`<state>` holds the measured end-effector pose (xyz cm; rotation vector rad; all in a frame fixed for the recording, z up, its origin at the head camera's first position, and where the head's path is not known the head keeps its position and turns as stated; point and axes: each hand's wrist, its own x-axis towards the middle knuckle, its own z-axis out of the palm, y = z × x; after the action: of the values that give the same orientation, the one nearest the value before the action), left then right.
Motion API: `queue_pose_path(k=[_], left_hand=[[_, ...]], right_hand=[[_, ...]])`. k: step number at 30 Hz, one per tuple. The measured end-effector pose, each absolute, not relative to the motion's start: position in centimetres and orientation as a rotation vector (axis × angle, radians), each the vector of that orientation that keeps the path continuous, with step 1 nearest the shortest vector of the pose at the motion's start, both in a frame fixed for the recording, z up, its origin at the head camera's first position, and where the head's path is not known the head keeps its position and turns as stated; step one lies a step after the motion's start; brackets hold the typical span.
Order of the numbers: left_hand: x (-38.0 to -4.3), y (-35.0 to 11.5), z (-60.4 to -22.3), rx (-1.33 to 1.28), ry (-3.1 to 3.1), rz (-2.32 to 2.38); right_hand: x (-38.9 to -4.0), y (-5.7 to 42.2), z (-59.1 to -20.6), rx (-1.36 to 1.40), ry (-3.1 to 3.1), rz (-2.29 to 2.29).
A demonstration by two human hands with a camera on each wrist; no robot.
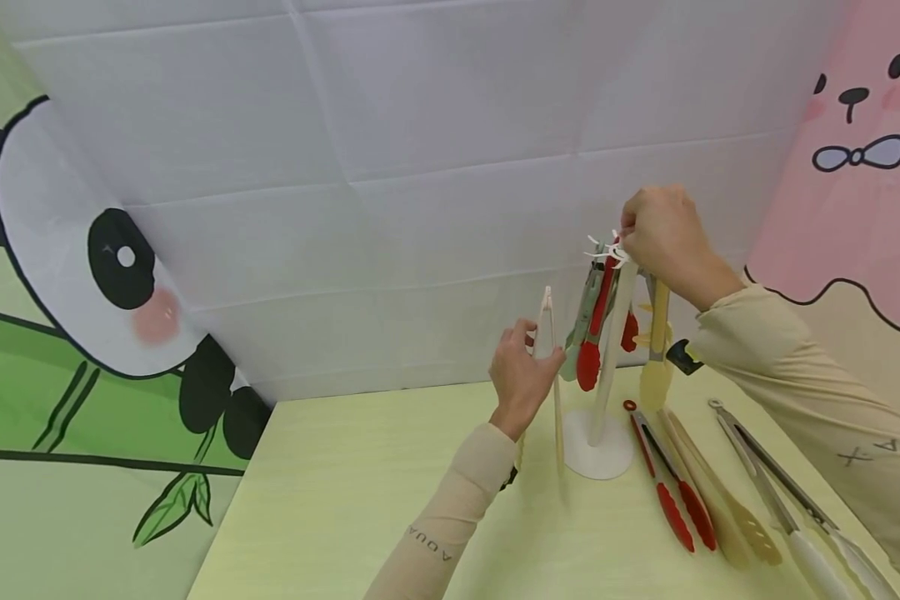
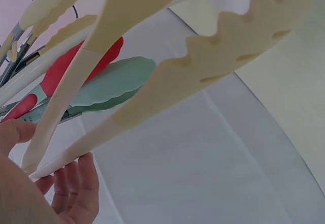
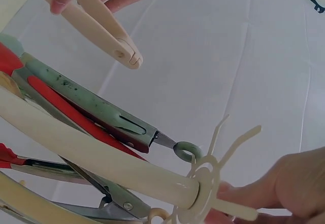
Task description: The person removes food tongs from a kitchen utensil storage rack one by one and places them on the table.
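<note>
My left hand [image 1: 521,371] holds pale beige tongs [image 2: 56,107] between thumb and fingers, hinge end up and arms spread. In the left wrist view one arm has a toothed, slotted head. The tongs are left of a white hanging stand [image 1: 607,367], apart from it. At the stand's top, my right hand [image 1: 667,237] grips around the hook ring [image 3: 205,176]; its fingertips are partly hidden behind the ring. On the hooks hang green tongs [image 3: 86,97], red tongs [image 1: 588,362] and yellow tongs [image 1: 656,379], with more red tips [image 1: 630,332] behind the post.
Right of the stand's round base [image 1: 598,458], red-tipped tongs [image 1: 667,504], beige tongs [image 1: 720,500] and white-tipped tongs [image 1: 806,546] lie on the pale yellow table [image 1: 330,500]. A white cloth wall [image 1: 420,250] rises behind, with cartoon prints at both sides.
</note>
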<state>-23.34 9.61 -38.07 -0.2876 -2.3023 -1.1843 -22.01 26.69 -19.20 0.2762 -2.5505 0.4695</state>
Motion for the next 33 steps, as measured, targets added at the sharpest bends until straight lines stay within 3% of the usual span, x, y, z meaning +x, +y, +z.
queue_pose_path(k=[33], left_hand=[[-23.9, 8.2, -41.1, -0.140, -2.450, -1.185]], right_hand=[[-21.8, 27.3, -19.1, 0.285, -2.620, 0.487]])
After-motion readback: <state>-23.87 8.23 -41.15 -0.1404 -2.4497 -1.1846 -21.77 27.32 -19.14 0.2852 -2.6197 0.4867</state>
